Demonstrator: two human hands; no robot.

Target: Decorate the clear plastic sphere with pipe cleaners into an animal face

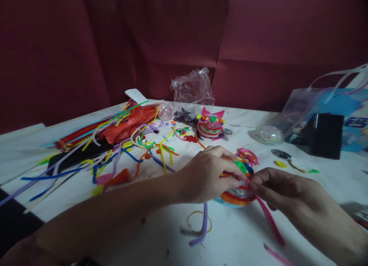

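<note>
A round mask-like craft (237, 197) wound with orange, red, silver and blue pipe cleaner, with a green button and pink loops at its top, sits on the white table in front of me. My left hand (208, 174) wraps over its left side, fingers curled across the front. At its right edge my right hand (287, 189) pinches a pink pipe cleaner (271, 224), whose loose tail hangs down toward the table. Both hands partly cover the craft. Behind them stands a finished-looking cat-faced ball (210, 124) with pink ears and a green nose.
Many coloured pipe cleaners (117, 155) lie scattered at the left, by a red plastic bag (132, 124). Clear plastic wrapping (192, 87) stands at the back. A tote bag (301, 101) and a black box (327, 135) are at the right. A purple pipe cleaner (204, 227) lies in front.
</note>
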